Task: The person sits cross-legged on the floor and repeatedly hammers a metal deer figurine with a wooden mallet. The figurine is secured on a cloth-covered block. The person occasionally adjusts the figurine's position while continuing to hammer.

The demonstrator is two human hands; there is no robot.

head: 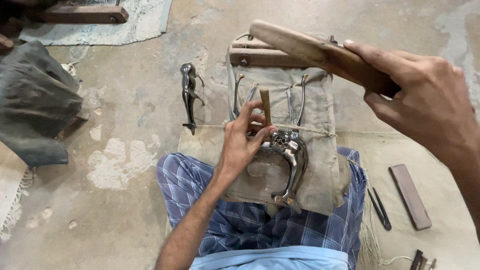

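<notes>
Two hands at work: left hand (240, 145) pinched a short wooden-handled chisel (265, 106) upright on the shiny curved metal figurine (291, 160), tied onto the padded canvas block (320, 125) over the lap. Right hand (425, 97) closed around raised wooden mallet (315, 52). Carving seemingly partway; another metal figurine (189, 97) lay beyond on concrete floor (125, 165).

Wooden mallet (320, 52): worn, matt brown. Chisel (265, 106): matt wooden handle. Metal figure (292, 160) on the pad: polished, glossy silver. Second metal figure (189, 97) on the floor: dark, shiny. Cloth pad (320, 150): coarse, dull canvas. Floor (125, 150): rough, patchy concrete
</notes>
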